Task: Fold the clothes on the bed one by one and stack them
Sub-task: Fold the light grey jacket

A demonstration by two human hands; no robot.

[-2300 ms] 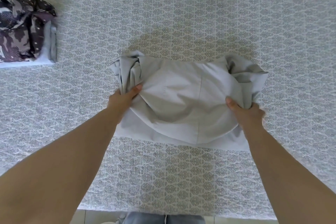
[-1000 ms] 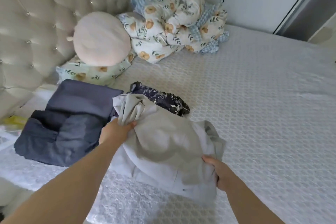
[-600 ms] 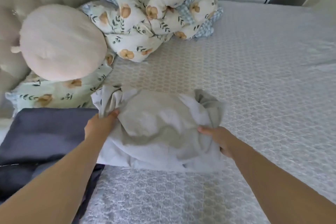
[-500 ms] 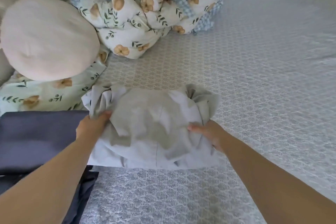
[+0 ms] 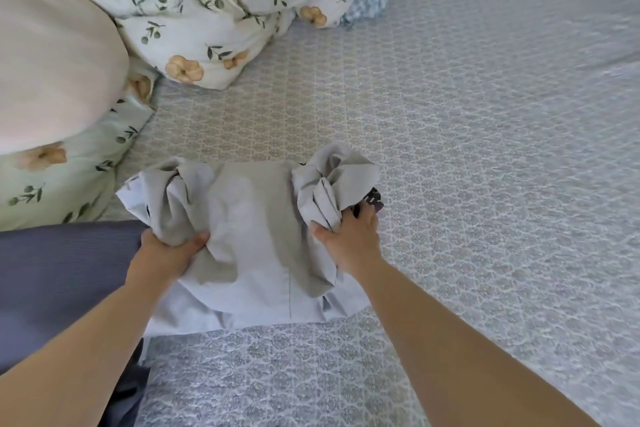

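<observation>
the folded grey garment (image 5: 256, 236) sits on the bed cover (image 5: 485, 184), its long axis running left to right between the two hands, right next to the dark blue folded piece (image 5: 62, 274) on its left. a scrap of dark patterned cloth (image 5: 372, 199) peeks out under its right end. the left hand (image 5: 166, 253) clutches the bunched left end, thumb on top; the right hand (image 5: 349, 236) clamps the gathered right end the same way. both arms reach forward, palms turned in. the left hand is nearer the blue piece, so any stacking goes leftward, i reckon.
</observation>
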